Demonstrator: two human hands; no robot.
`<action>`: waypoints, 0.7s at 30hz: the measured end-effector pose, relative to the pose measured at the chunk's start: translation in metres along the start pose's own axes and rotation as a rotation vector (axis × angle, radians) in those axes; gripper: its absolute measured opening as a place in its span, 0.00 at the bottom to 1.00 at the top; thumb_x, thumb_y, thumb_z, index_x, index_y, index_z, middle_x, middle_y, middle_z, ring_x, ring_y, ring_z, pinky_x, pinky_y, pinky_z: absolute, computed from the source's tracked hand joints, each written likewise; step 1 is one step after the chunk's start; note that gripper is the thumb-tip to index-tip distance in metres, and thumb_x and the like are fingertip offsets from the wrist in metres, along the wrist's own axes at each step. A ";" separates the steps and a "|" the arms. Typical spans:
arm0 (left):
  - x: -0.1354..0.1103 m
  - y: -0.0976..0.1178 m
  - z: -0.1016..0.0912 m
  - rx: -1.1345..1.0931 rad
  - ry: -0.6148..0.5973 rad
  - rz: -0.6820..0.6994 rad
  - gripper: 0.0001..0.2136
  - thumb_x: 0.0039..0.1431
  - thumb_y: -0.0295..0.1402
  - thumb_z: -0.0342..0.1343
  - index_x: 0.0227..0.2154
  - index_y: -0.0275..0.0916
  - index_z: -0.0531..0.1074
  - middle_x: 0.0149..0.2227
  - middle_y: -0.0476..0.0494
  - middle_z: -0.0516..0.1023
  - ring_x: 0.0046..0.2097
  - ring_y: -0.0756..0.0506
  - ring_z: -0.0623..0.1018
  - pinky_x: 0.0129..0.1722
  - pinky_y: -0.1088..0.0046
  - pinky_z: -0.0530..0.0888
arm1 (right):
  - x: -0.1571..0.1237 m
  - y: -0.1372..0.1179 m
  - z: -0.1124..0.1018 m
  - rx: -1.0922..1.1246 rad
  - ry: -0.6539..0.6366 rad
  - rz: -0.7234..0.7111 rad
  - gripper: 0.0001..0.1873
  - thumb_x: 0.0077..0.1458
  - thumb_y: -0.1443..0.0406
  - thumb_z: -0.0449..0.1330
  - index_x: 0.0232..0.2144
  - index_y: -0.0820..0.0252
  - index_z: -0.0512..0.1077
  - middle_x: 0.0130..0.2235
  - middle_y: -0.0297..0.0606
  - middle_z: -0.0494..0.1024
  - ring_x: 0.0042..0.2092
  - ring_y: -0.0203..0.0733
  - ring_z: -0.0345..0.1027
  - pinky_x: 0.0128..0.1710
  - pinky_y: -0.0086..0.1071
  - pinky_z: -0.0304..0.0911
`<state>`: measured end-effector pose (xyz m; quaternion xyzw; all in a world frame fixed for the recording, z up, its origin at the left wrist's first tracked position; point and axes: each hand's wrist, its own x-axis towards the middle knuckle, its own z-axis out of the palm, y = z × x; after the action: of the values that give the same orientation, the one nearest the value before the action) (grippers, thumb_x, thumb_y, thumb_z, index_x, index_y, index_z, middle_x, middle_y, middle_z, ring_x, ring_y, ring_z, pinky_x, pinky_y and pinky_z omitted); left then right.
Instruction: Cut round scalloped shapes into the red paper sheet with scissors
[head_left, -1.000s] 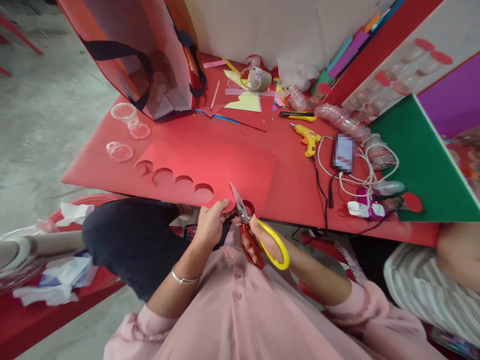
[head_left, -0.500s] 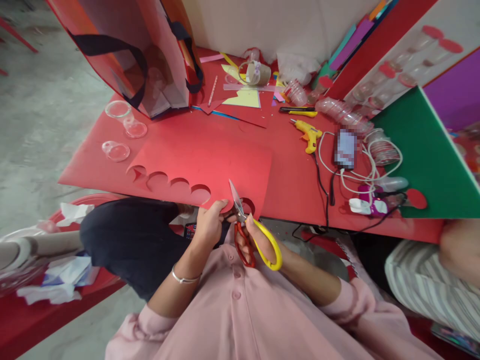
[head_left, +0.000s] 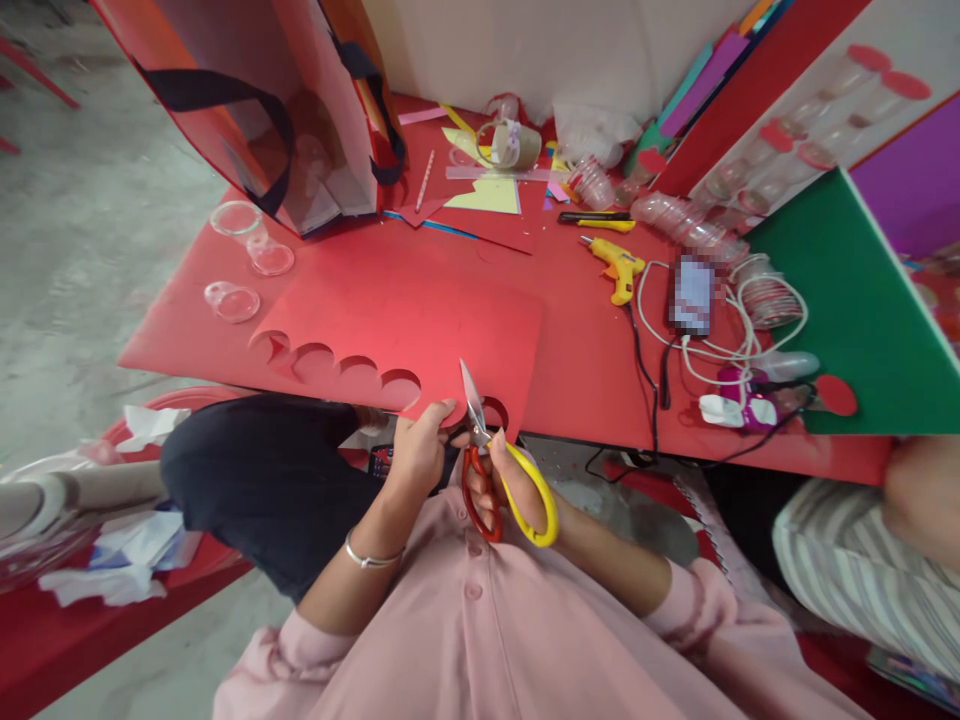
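A large red paper sheet (head_left: 405, 325) lies on the red table (head_left: 577, 370), its near edge scalloped with several round cut-outs. My left hand (head_left: 420, 450) pinches that near edge beside the newest cut. My right hand (head_left: 514, 480) grips scissors (head_left: 487, 450) with one red and one yellow handle. Their blades point away from me into the paper, where a circular cut is partly made.
A red bag (head_left: 285, 100) stands at the back left, with clear plastic cups (head_left: 247, 240) beside it. A yellow glue gun (head_left: 615, 268), a phone (head_left: 690, 295), white cables, paper scraps and a green board (head_left: 847, 320) fill the right. Another person's striped sleeve (head_left: 862, 570) is at the right edge.
The scissors and my right hand have drawn slightly left and closer to me, with the handles turning. The paper sheet has shifted a little to the left. My left hand keeps its pinch.
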<state>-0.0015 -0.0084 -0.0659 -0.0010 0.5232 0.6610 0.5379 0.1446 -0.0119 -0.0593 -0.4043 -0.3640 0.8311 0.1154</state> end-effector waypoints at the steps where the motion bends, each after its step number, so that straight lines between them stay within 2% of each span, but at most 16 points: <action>1: 0.000 0.000 0.000 0.004 -0.001 0.002 0.16 0.44 0.37 0.74 0.25 0.40 0.70 0.23 0.55 0.70 0.23 0.52 0.72 0.23 0.76 0.75 | 0.000 0.001 0.001 0.002 -0.007 -0.007 0.49 0.50 0.15 0.53 0.29 0.53 0.65 0.20 0.25 0.63 0.17 0.33 0.60 0.16 0.27 0.63; 4: 0.000 0.001 0.001 0.015 -0.006 0.001 0.16 0.44 0.37 0.73 0.24 0.40 0.69 0.22 0.55 0.70 0.22 0.53 0.71 0.22 0.78 0.73 | 0.001 0.002 0.004 0.027 0.005 -0.034 0.47 0.52 0.17 0.55 0.31 0.53 0.65 0.20 0.24 0.63 0.17 0.33 0.58 0.16 0.27 0.64; 9: 0.001 0.001 0.001 0.011 -0.023 0.016 0.16 0.44 0.37 0.73 0.23 0.41 0.68 0.22 0.54 0.70 0.22 0.53 0.70 0.21 0.78 0.71 | 0.000 0.005 0.007 0.134 0.049 -0.042 0.45 0.52 0.21 0.65 0.41 0.52 0.68 0.23 0.21 0.65 0.17 0.31 0.54 0.15 0.26 0.63; 13: 0.003 0.000 0.000 0.015 -0.027 0.016 0.15 0.45 0.37 0.73 0.24 0.41 0.70 0.22 0.54 0.70 0.22 0.53 0.70 0.20 0.78 0.71 | 0.000 0.004 0.006 0.136 0.024 -0.032 0.42 0.56 0.23 0.64 0.43 0.52 0.68 0.23 0.20 0.65 0.17 0.31 0.54 0.15 0.26 0.61; 21: 0.007 -0.005 -0.007 0.004 -0.049 0.042 0.16 0.46 0.36 0.73 0.22 0.41 0.69 0.23 0.54 0.69 0.23 0.53 0.68 0.21 0.77 0.71 | -0.002 0.000 0.006 0.124 0.009 -0.042 0.42 0.55 0.24 0.66 0.46 0.52 0.69 0.23 0.20 0.64 0.18 0.32 0.53 0.15 0.26 0.61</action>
<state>-0.0047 -0.0087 -0.0765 0.0274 0.5111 0.6709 0.5365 0.1414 -0.0154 -0.0556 -0.3923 -0.3199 0.8476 0.1593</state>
